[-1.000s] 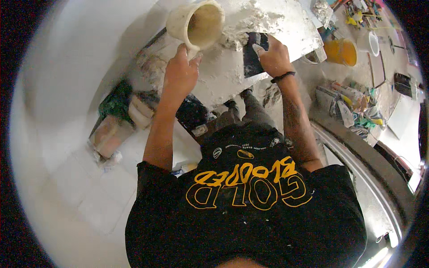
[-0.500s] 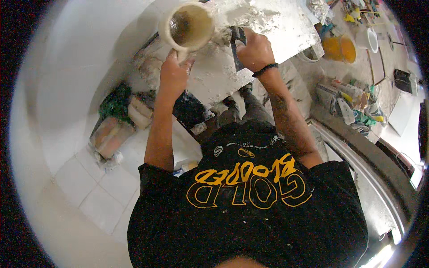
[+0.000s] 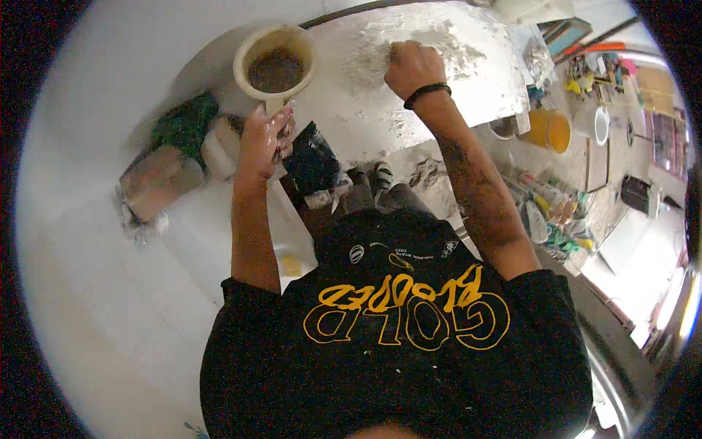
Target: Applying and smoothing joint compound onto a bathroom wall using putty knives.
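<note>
A cream-coloured dipper with a short handle is held up at the left of the work surface, its round mouth facing up and some brownish-grey contents inside. My left hand, smeared with white material, is closed around its handle. Over the whitened board is my right hand, curled into a fist with a dark band at the wrist. What the fist holds, if anything, is hidden beneath it. Rough whitish paste is spread on the board around and beyond this hand.
Below the dipper lie a dark bag, a green bundle and a clear-wrapped block. To the right stand a yellow bucket and a white bucket. Assorted packets lie on the floor nearer me.
The dipper and my left hand have moved left and a little nearer. My right hand held a dark flat scraper against the board; that scraper no longer shows. The view has shifted.
</note>
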Demonstrator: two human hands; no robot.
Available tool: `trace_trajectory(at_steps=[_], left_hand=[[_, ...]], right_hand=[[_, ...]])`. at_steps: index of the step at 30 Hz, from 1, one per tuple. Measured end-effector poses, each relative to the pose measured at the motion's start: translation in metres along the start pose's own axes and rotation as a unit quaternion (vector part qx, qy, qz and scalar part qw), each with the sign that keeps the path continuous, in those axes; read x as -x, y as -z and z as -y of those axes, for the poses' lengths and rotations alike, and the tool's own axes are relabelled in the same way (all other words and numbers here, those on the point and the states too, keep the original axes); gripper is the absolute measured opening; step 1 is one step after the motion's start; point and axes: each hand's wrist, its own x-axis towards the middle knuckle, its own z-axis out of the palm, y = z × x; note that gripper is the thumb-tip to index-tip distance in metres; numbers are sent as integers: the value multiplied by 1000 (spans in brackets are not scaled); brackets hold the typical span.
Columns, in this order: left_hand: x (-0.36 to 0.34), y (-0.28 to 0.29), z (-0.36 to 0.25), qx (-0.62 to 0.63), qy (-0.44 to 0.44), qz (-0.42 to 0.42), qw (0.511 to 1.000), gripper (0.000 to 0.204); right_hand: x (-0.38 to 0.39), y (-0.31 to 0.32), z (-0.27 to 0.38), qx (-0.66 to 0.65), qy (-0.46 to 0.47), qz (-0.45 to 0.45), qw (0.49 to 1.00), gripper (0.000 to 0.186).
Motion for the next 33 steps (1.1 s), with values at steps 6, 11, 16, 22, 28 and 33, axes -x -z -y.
trace_trajectory(at_steps=[6,11,16,22,28,33], left_hand=[[-5,20,9,-38,0,-40,998,22],[-12,40,12,-48,-47,10,998,26],[-26,63,21,-220,-147,-9,964,29],[-43,114,51,-458,-260,-29,850,37],[-16,137,82,44,-37,-107,993,32],[-4,126,172,111,-92,-175,974,30]], right_hand=[[10,-35,14,36,40,23,998,19],[2,-13,-2,23,40,-5,999,17],[20,-61,10,86,104,26,991,14],[28,-42,-2,-12,54,-38,998,18],[17,-52,1,-28,-112,-36,993,19],[1,-63,33,7,-78,-3,997,20]])
